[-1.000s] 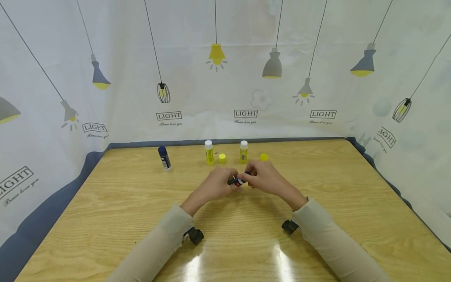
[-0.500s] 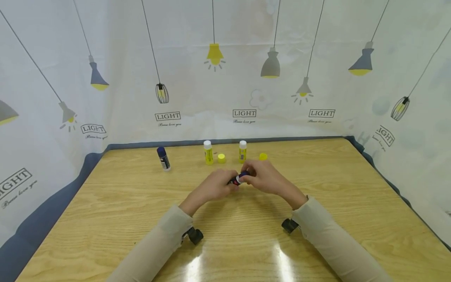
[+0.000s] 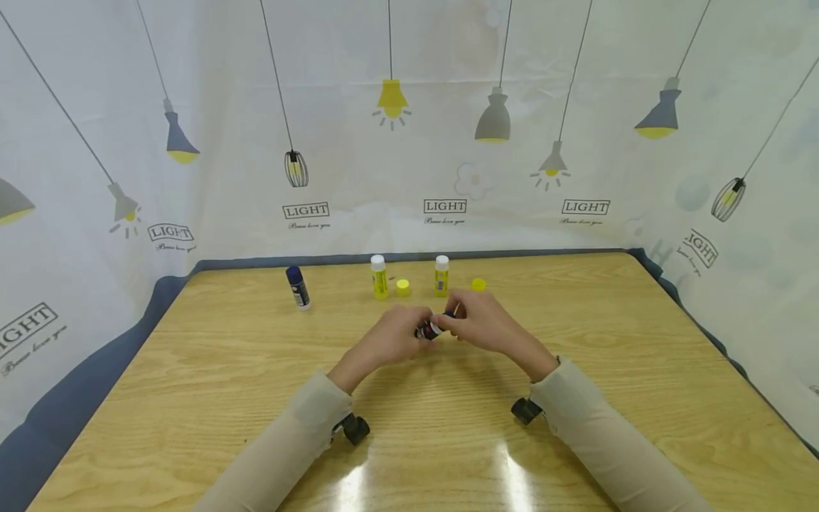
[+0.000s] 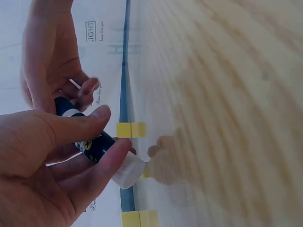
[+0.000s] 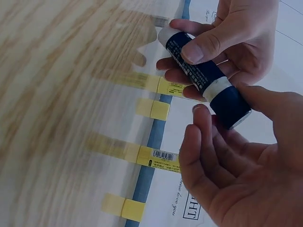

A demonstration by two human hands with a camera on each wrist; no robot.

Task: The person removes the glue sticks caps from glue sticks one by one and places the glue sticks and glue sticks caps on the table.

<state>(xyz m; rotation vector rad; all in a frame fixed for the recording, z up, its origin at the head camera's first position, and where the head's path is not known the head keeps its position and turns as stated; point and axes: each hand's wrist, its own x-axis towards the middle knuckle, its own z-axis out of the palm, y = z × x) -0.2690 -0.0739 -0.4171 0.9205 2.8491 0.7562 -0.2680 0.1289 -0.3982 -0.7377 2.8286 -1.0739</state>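
Note:
My left hand (image 3: 395,333) grips a dark blue glue stick (image 5: 191,64) by its body, thumb on one side and fingers on the other. The stick tilts above the table, its white base (image 4: 129,171) poking out past the left fingers. At the other end, my right hand (image 3: 481,323) holds the navy cap (image 5: 230,108) between thumb and curled fingers. A white band shows between cap and label. In the head view, the hands partly hide the stick.
A second navy glue stick (image 3: 298,288) stands at the left. Behind the hands stand two yellow glue sticks with white tops, one left (image 3: 379,279) and one right (image 3: 441,277). Yellow caps sit beside them, one left (image 3: 402,288) and one right (image 3: 478,284), on the wooden table (image 3: 192,398).
Half a second ago more of the navy cap showed under the right fingers; now the right hand's grip has shifted and covers more of it. Both arms stay in place.

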